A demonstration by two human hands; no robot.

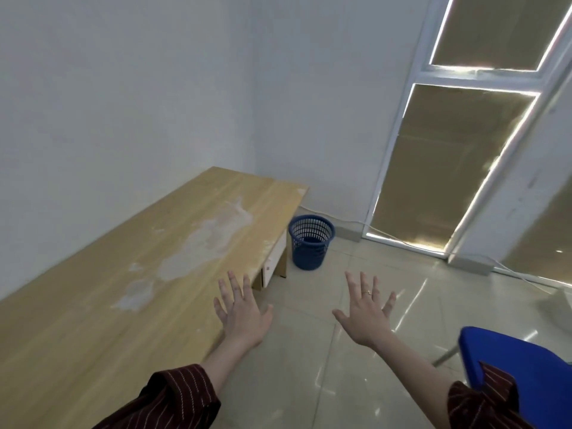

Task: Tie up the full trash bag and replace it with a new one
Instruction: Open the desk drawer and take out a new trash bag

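- Head view looks down over both arms, stretched forward in dark red striped sleeves [173, 397].
- Left hand [244, 317] is held palm down at the right edge of the wooden surface [108, 289]; its fingers [232, 284] are straight and spread, holding nothing. Whether it touches the wood cannot be told.
- Right hand [365, 317] hovers over the tiled floor [309, 382], fingers [353, 284] likewise straight and fanned apart, holding nothing; a gold ring [367, 293] sits on one of them.
- Blue trash bin [311, 246], round with slotted walls, stands upright on the floor in the room's corner, just beside the far end of the surface and well apart from both hands. Its inside is dark; what lies in it cannot be told.
- Pale worn patches [201, 243] run along the top of the surface.
- Blue chair [520, 376] shows at the lower right, near the right sleeve.
- Covered glass panels [448, 168] in a white frame stand right of the bin, and a thin white cable [340, 216] runs along the base of the wall.
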